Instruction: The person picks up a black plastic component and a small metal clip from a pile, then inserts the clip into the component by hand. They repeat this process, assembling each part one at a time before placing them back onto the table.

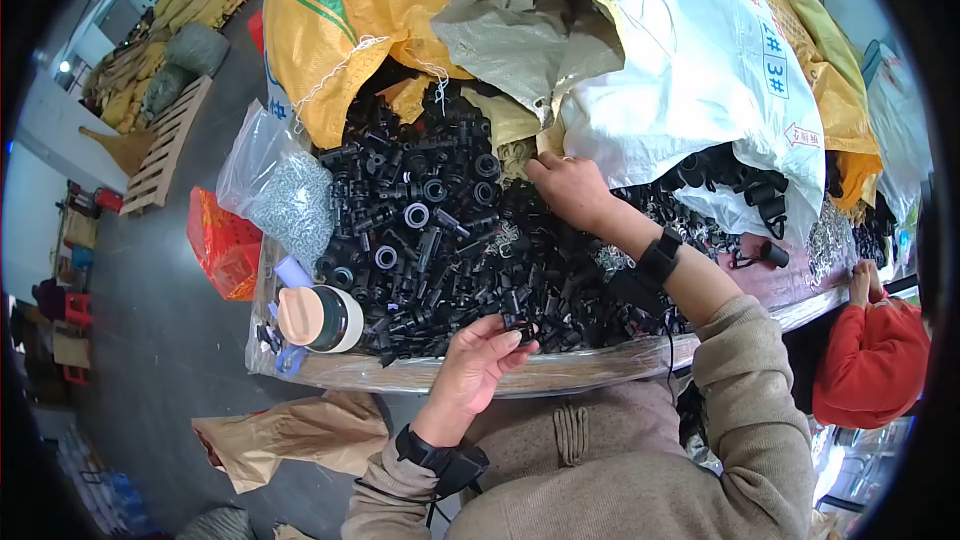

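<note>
My left hand [474, 368] is closed at the table's front edge, holding a small black plastic fitting [522, 330] between thumb and fingers. My right hand [572, 190] reaches across a heap of black plastic parts [400, 190]. Its fingers are curled beside a small pile of beige pieces [514, 156], just below the mouth of a grey-beige sack [530, 25]. What those fingertips grip, if anything, is hidden. Some parts in the heap are ring-shaped, others tubular.
A clear bag of small silvery pieces [292, 202] and a lidded cup [320, 318] stand at the left. Yellow sack [360, 0] and white sack [670, 50] line the back. A co-worker's red sleeve [870, 365] is at the right; brown paper bag [300, 435] lies below.
</note>
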Available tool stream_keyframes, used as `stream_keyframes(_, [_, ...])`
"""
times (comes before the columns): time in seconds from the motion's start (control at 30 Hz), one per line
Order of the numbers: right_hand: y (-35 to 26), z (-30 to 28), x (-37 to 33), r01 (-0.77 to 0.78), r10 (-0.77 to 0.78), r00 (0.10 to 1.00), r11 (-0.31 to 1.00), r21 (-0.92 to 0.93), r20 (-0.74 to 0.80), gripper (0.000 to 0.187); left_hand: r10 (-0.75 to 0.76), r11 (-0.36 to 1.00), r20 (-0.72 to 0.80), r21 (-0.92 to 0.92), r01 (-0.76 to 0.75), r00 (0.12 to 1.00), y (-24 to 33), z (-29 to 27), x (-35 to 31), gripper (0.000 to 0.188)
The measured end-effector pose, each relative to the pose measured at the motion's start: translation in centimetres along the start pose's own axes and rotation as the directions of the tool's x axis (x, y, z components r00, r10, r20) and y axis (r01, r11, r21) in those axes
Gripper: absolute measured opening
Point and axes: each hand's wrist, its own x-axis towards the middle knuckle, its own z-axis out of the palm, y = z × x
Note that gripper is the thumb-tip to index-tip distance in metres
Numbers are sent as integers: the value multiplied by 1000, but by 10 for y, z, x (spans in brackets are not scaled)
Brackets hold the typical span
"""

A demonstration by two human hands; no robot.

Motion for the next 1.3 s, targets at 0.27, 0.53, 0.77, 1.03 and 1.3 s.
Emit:
stream_keyframes(0.27, [-8,-22,-7,-63,117,980,948,312,-160,25,-11,1000,7,-14,12,1000,-3,7,-9,22])
stream_keyframes(0.53, [-1,-20,-22,2,20,995,974,227,-96,19,-9,998,7,-55,9,1000,-15,16,-9,21])
stream_keyframes(0.77, [-21,-61,-104,95,38,979,782,616,-199,19,58,988,33,-142,-53,998,-25,42,18,21])
stream_keyframes(1.03, [3,-51,-201,101,84,977,632,768,-198,23,-165,956,86,-230,181,983,-83,79,52,29])
stream_keyframes(1.3, [55,-44,-246,-93,118,990,170,981,73,15,-197,967,122,-141,214,973,-112,126,78,24])
